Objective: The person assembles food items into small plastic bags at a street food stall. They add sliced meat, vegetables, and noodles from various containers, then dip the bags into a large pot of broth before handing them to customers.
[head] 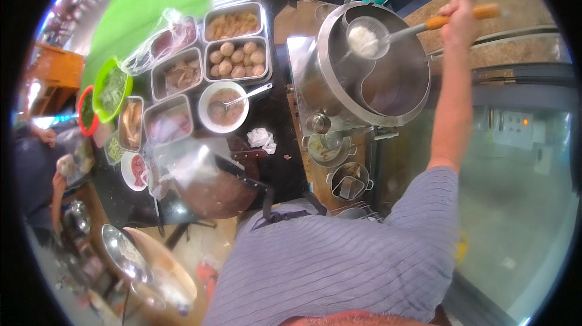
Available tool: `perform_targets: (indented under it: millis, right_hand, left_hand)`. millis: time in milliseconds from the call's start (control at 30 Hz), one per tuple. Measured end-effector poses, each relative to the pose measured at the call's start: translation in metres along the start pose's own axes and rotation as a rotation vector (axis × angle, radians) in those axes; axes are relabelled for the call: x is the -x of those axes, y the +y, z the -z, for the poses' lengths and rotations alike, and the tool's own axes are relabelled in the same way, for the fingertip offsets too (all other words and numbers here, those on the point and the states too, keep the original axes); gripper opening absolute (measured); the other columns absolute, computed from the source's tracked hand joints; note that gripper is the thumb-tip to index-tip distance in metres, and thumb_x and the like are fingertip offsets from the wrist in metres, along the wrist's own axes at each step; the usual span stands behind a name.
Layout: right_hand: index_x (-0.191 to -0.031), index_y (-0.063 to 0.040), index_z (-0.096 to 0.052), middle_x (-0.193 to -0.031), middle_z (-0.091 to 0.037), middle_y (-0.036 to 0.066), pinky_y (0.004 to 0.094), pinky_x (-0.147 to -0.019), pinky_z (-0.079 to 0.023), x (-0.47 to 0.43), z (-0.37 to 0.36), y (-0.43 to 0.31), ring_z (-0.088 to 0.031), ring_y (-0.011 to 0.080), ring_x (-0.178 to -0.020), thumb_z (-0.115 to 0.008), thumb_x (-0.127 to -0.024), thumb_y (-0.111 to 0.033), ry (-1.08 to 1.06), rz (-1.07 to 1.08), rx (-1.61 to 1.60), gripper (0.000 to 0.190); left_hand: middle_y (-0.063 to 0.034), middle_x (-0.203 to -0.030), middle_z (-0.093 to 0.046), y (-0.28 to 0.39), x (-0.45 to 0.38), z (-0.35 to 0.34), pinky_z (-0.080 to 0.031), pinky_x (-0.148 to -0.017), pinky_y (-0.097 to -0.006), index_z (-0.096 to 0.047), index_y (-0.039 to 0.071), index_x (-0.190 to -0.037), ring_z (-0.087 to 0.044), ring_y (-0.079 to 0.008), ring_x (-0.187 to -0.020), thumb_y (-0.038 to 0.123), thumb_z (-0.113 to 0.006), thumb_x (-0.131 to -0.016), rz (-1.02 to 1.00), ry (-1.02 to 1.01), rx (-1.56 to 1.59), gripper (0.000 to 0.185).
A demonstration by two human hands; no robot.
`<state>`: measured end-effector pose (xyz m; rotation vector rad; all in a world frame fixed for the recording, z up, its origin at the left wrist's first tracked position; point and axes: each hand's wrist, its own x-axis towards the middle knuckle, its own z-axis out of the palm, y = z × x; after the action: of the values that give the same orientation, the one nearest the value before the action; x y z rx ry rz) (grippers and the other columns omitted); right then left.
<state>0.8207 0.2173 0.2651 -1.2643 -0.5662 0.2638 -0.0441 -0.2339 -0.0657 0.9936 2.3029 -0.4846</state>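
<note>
My right hand (458,24) grips the wooden handle of a long-handled strainer (404,33). White noodles (363,40) lie in its basket, which is over the left half of a large round metal pot (325,60). A curved metal wall (365,83) divides this pot in two. Dark liquid seems to fill the right half, though haze blurs it. My left hand is out of view. Left of the pot, a white bowl (203,110) of soup with a metal spoon (254,93) in it stands on the black table (286,180).
Metal trays of meatballs (237,59) and sliced meat (182,76) stand at left, near a green basket (128,94). A cleaver (227,160) rests on a round chopping block (227,198), partly under clear plastic. Smaller pots (350,180) sit below the large one. Another person's hand (59,183) shows far left.
</note>
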Motion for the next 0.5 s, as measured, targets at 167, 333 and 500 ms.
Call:
perform_targets:
  millis: [167, 333, 500]
  right_hand:
    - [-0.071, -0.008, -0.054, -0.063, -0.051, 0.002, 0.0325, -0.071, -0.054, -0.007, -0.01, -0.094, -0.054, 0.0178, -0.061, -0.067, -0.098, -0.013, 0.066, 0.203, 0.068, 0.03]
    - [-0.079, -0.008, -0.055, -0.068, -0.053, 0.001, 0.0318, -0.075, -0.052, -0.04, 0.047, -0.084, -0.054, 0.0158, -0.065, -0.066, -0.097, -0.017, -0.125, 0.408, 0.308, 0.023]
    - [-0.077, -0.009, -0.051, -0.068, -0.051, 0.002, 0.0317, -0.07, -0.049, -0.002, 0.081, 0.138, -0.052, 0.014, -0.064, -0.065, -0.099, -0.031, 0.121, 0.15, 0.277, 0.034]
  left_hand:
    - [-0.028, -0.114, -0.067, -0.039, -0.004, -0.022, -0.052, -0.088, -0.0494, -0.061, -0.007, -0.116, -0.067, -0.0415, -0.102, 0.009, -0.066, -0.085, 0.071, 0.277, 0.099, 0.035]
    - [-0.0286, -0.109, -0.064, 0.0, 0.024, -0.046, -0.048, -0.096, -0.0485, -0.053, -0.007, -0.119, -0.064, -0.0436, -0.104, 0.016, -0.068, -0.081, 0.296, 0.395, 0.281, 0.047]
    - [-0.0251, -0.105, -0.07, 0.022, 0.031, -0.023, -0.053, -0.087, -0.05, -0.064, 0.001, -0.106, -0.069, -0.0417, -0.099, 0.021, -0.066, -0.084, 0.213, 0.443, 0.336, 0.03]
